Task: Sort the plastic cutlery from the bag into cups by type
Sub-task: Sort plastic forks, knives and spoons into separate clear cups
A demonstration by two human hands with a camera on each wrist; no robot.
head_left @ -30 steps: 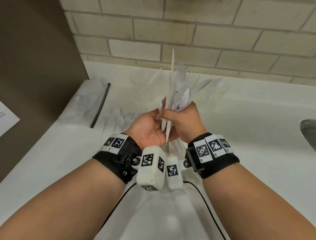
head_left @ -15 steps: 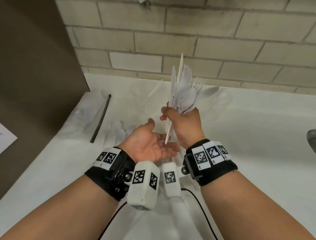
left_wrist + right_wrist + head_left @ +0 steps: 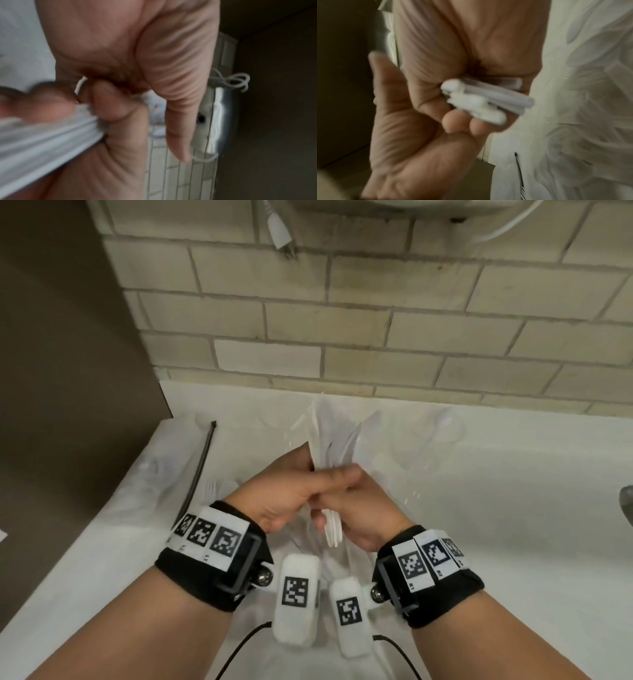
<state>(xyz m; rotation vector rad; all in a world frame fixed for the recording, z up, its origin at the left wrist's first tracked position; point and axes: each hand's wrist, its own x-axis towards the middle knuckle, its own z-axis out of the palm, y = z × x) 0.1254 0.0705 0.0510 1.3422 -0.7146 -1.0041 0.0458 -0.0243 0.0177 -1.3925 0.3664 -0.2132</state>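
Note:
A bundle of white plastic cutlery (image 3: 334, 445) stands upright over the white counter (image 3: 513, 508), handle ends (image 3: 333, 530) down. Both hands grip it together. My left hand (image 3: 287, 494) wraps it from the left, thumb across the front. My right hand (image 3: 363, 508) curls round the handles (image 3: 489, 100). In the left wrist view my curled fingers (image 3: 113, 102) close on the blurred white bundle (image 3: 42, 136). Clear cups (image 3: 440, 426) stand faintly behind. The clear bag (image 3: 150, 481) lies at the left, beside loose forks and spoons (image 3: 215, 487).
A black zip tie (image 3: 202, 470) lies on the bag. A brown panel (image 3: 68, 371) borders the counter on the left, a brick wall (image 3: 376, 337) at the back. A white plug (image 3: 281, 231) hangs above. A metal sink edge (image 3: 627, 505) shows far right. A black cable (image 3: 246, 645) trails below my wrists.
My left hand, open palm-up half a second ago, has closed round the bundle beside the right hand. The bundle now sits lower and nearer the counter.

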